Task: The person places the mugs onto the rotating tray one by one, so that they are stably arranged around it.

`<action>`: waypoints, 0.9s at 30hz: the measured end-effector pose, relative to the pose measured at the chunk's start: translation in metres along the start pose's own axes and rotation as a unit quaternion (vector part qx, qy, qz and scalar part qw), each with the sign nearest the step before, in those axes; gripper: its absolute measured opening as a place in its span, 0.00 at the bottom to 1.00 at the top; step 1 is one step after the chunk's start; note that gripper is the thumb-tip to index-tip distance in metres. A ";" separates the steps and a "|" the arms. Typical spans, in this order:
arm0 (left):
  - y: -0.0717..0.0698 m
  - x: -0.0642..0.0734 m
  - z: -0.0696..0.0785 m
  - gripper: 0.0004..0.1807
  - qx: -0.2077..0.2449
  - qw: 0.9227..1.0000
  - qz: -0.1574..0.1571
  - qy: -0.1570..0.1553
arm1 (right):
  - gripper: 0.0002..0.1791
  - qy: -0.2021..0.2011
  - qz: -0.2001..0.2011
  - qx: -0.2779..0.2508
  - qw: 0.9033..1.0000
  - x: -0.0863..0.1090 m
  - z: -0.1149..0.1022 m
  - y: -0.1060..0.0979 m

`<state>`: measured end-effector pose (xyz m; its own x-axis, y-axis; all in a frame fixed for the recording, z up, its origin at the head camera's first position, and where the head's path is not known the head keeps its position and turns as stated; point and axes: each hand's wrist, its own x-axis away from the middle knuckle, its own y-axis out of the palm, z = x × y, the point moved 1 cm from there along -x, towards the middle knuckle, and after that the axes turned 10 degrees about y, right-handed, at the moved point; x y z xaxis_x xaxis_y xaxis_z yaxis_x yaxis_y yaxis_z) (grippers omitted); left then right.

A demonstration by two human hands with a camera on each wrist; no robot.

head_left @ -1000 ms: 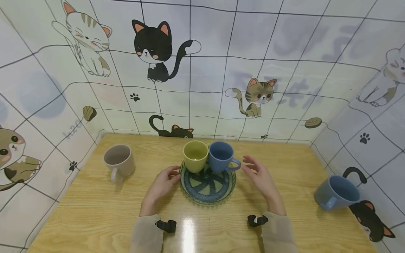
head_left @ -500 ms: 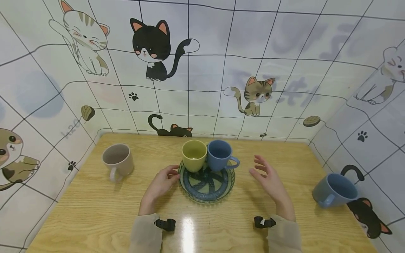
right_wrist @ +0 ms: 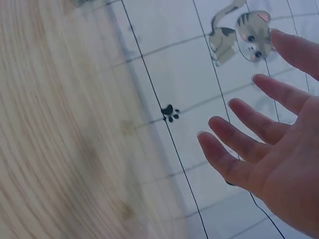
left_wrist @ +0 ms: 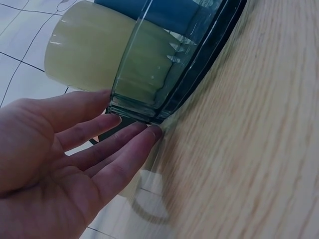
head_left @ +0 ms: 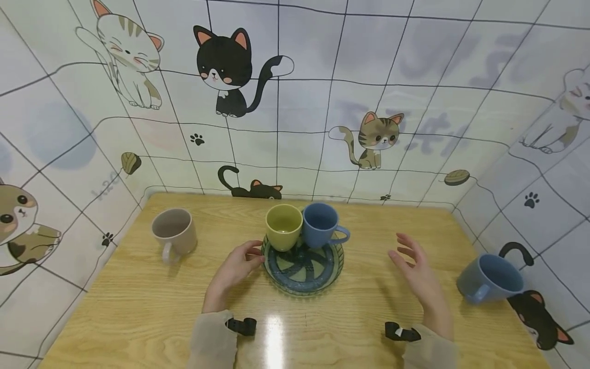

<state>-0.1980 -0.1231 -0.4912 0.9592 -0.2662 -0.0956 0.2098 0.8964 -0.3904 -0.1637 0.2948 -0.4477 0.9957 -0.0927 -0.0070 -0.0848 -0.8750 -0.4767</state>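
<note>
A round glass tray [head_left: 301, 283] with a blue-green pattern stands mid-table, seen from the side in the left wrist view. On its back half sit a yellow cup [head_left: 284, 228] and a blue mug [head_left: 319, 225], side by side; the mug's handle points right. My left hand [head_left: 238, 264] touches the tray's left rim with its fingertips, the fingers fairly straight and not wrapped round it. To the right of the tray, my right hand [head_left: 418, 269] hovers over the table with its fingers spread and nothing in them, as the right wrist view [right_wrist: 279, 144] also shows.
A pinkish-beige mug [head_left: 175, 233] stands at the back left of the wooden table [head_left: 322, 333]. Another blue mug [head_left: 489, 279], its handle toward the front left, stands near the right edge. A cat-patterned wall covering [head_left: 304, 107] encloses the back and sides.
My right hand has moved away from the blue mug's handle toward the right. The left hand stays at the tray's rim, and the tray and mugs have kept their places.
</note>
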 end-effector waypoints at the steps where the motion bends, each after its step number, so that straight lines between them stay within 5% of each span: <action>1: 0.000 0.000 0.000 0.25 0.002 1.000 -0.001 0.000 | 0.33 0.002 0.011 0.007 1.000 0.002 0.001 -0.004; 8: 0.001 -0.001 0.000 0.26 0.018 1.000 -0.005 -0.001 | 0.32 0.062 0.115 0.058 0.990 0.020 0.006 -0.036; 12: -0.001 0.000 0.003 0.26 0.021 1.000 0.001 0.000 | 0.25 0.114 0.230 0.039 0.966 0.027 0.007 -0.048; 17: -0.001 -0.001 -0.003 0.27 0.020 1.000 0.001 -0.006 | 0.13 0.094 0.397 -0.025 0.913 0.034 0.011 -0.066; 27: -0.002 -0.001 -0.002 0.29 0.027 1.000 -0.010 -0.012 | 0.10 0.189 0.559 -0.127 0.797 0.050 0.037 -0.089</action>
<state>-0.1995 -0.1258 -0.4921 0.9589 -0.2758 -0.0667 0.2377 0.9090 -0.3424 -0.1051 0.3854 -0.4378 0.2133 -0.9769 -0.0136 -0.9642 -0.2083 -0.1640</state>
